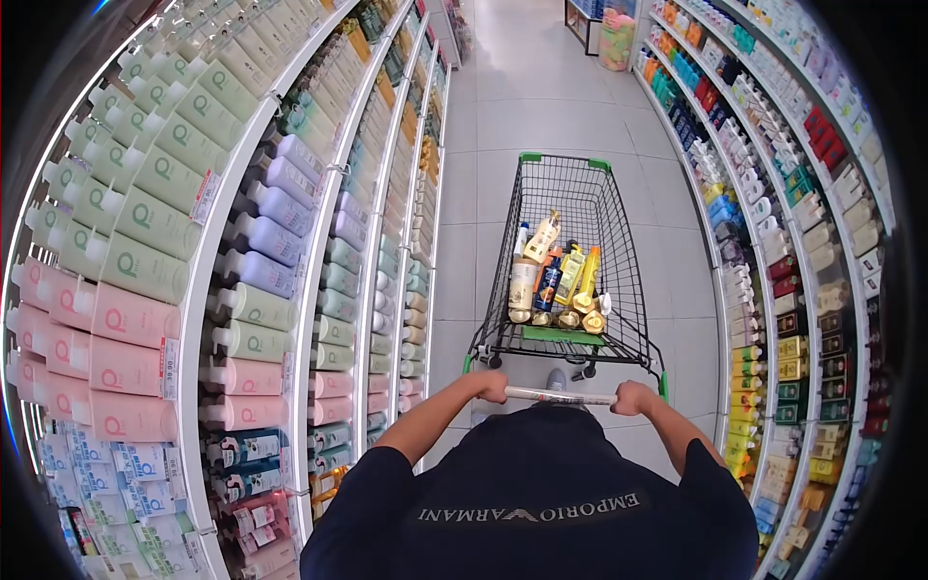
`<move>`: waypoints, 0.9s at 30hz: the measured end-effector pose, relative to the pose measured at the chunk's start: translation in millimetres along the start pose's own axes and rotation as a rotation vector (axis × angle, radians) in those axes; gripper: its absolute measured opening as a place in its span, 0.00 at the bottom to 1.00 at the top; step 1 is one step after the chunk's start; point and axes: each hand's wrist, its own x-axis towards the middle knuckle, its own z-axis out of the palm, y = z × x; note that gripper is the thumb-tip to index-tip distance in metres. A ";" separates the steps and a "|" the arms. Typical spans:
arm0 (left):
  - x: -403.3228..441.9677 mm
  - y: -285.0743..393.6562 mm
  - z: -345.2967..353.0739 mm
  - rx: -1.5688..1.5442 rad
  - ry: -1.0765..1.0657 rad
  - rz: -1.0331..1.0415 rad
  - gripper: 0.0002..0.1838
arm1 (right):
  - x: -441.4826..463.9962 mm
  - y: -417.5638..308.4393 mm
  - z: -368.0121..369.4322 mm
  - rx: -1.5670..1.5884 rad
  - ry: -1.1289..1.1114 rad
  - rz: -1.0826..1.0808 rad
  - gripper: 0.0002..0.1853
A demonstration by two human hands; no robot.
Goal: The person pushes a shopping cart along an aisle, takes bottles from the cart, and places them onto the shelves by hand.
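Observation:
My left hand is closed round the left end of the shopping cart's handle. At the other end of that bar, my right hand grips it too. In front of me stands the black wire shopping cart with green corner pieces. Several bottles lie in its near part: a cream bottle, a dark blue bottle, a pale yellow bottle and a bright yellow bottle. Gold-coloured round ends face me.
Shelves on the left hold green pump bottles, pink bottles and purple bottles. Packed shelves with yellow boxes line the right. Tiled floor runs ahead; a bin of colourful items stands at the far right.

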 end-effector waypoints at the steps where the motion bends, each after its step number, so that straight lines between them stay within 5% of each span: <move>1: 1.4 -1.0 1.3 -0.004 -0.001 -0.004 0.15 | -1.0 0.2 -2.3 -0.001 -0.003 -0.005 0.22; 4: 5.0 0.7 -1.6 0.064 0.116 0.114 0.17 | -7.3 -3.7 -13.8 -0.030 0.023 0.019 0.22; 19: -0.7 -5.6 -49.6 0.134 0.278 -0.107 0.18 | 13.9 -18.0 -51.2 -0.043 0.169 0.077 0.20; 27: 7.6 -13.4 -57.6 0.144 0.145 -0.177 0.21 | 24.3 -14.4 -41.1 -0.032 0.261 0.065 0.19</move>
